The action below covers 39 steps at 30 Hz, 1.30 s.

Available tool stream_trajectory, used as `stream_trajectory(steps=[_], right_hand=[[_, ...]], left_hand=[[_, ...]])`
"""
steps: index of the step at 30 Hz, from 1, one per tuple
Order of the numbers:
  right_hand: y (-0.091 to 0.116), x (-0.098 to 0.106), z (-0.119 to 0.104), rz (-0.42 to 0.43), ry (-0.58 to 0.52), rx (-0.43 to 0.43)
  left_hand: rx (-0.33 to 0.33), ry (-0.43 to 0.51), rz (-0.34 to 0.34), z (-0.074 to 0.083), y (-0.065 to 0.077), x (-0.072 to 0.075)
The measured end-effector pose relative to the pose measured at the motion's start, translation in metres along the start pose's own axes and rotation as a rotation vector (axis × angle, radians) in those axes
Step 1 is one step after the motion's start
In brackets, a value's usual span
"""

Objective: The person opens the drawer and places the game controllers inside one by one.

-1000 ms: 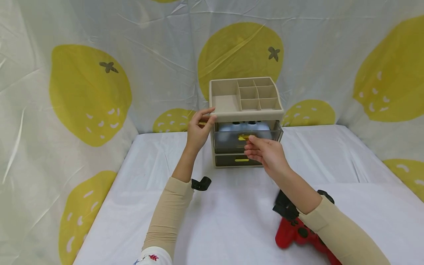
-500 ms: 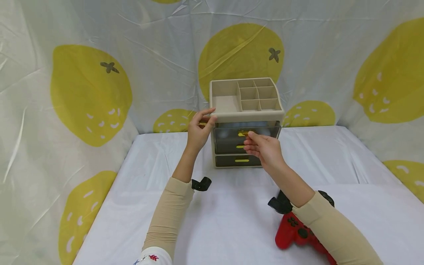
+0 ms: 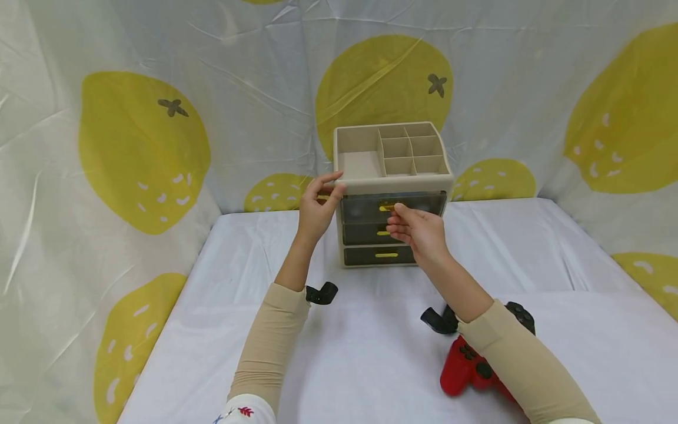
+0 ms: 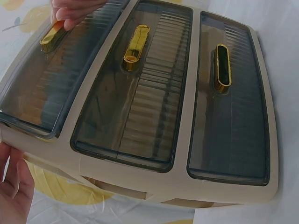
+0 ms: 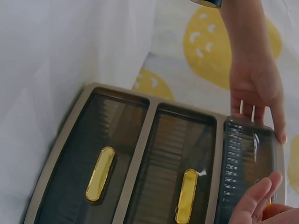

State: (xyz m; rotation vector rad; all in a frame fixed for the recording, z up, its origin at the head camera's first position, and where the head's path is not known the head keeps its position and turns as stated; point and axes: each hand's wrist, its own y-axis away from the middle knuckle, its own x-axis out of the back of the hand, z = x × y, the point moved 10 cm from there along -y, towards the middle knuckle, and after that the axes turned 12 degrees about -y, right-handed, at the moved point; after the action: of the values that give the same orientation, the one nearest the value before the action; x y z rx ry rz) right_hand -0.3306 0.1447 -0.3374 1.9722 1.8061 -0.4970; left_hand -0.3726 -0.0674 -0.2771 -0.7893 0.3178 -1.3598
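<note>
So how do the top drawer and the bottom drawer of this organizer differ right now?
The top drawer juts slightly from the organizer; the bottom drawer sits closed. The right hand pinches the top drawer's handle, while neither hand touches the bottom drawer's handle. Both have dark, see-through fronts and gold-coloured handles.

Top drawer [image 3: 365, 207] now farther in
</note>
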Motion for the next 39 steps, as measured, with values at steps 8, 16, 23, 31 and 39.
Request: stream_trajectory(steps=[8,16,23,31,39], right_hand=[[-0.006,-0.001,-0.001,0.001,0.007,0.010],[-0.010,-0.002,-0.001,0.003,0.032,0.017],[-0.003,0.007,0.001,0.037,0.087,0.045],[0.003,0.030,0.019,0.145,0.106,0.069],[0.001,0.043,0.041,0.194,0.152,0.017]], left_hand=[[0.033,0.002,-0.003,0.023,0.004,0.006],[0.026,-0.002,-0.001,-0.002,0.000,0.001],[-0.001,-0.005,-0.002,-0.001,0.001,0.000],[0.006,-0.001,0.001,-0.003,0.000,0.000],[0.013,0.011,0.001,-0.003,0.000,0.000]])
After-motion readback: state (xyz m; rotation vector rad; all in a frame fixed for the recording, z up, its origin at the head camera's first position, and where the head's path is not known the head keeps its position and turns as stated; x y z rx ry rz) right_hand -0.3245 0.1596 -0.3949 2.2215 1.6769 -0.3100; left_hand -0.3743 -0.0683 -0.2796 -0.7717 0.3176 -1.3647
